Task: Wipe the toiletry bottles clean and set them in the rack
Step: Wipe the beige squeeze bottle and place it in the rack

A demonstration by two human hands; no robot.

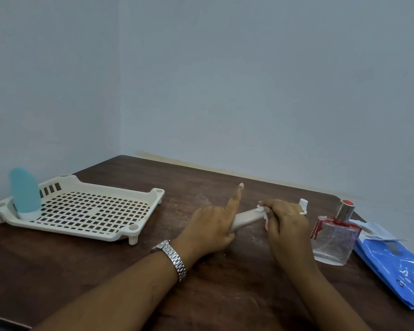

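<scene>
My left hand (210,226) grips the lower end of a beige tube (247,218) held level above the table, index finger pointing up. Around the tube's other end my right hand (286,222) holds a crumpled white wipe (261,207); a white cap (303,203) shows just behind that hand. The cream perforated rack (86,212) lies at the left, with a blue bottle (25,197) standing cap-down in its far left corner. A clear glass perfume bottle (332,237) with red trim and a silver, red-topped cap stands to the right of my right hand.
A blue wipes pack (392,259) lies at the table's right edge, flap peeled open. The dark wooden table (225,290) sits in a corner, walls close behind and to the left. Pale dust marks speckle the wood around my hands.
</scene>
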